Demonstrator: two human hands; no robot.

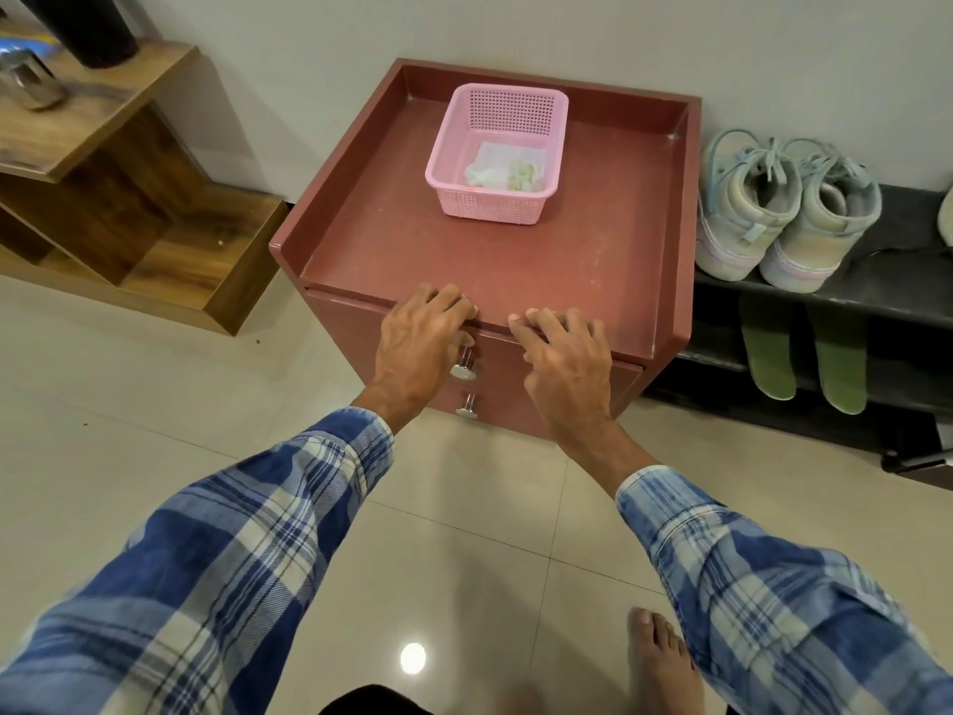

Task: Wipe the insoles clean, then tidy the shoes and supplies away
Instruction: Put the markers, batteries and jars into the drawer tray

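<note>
Head view showed the left hand [423, 332] and the right hand [562, 363] side by side, a little apart, each with bent fingers hooked over the front edge of the red cabinet [515, 260], above its two metal knobs [463, 371]. A pink basket [490, 206] stood near the back of the cabinet top, holding crumpled wipes [505, 170]. Just right of the cabinet, a pair of pale shoes [784, 209] sat on a black rack [876, 296], with two green insoles [768, 353] on the shelf below
</note>
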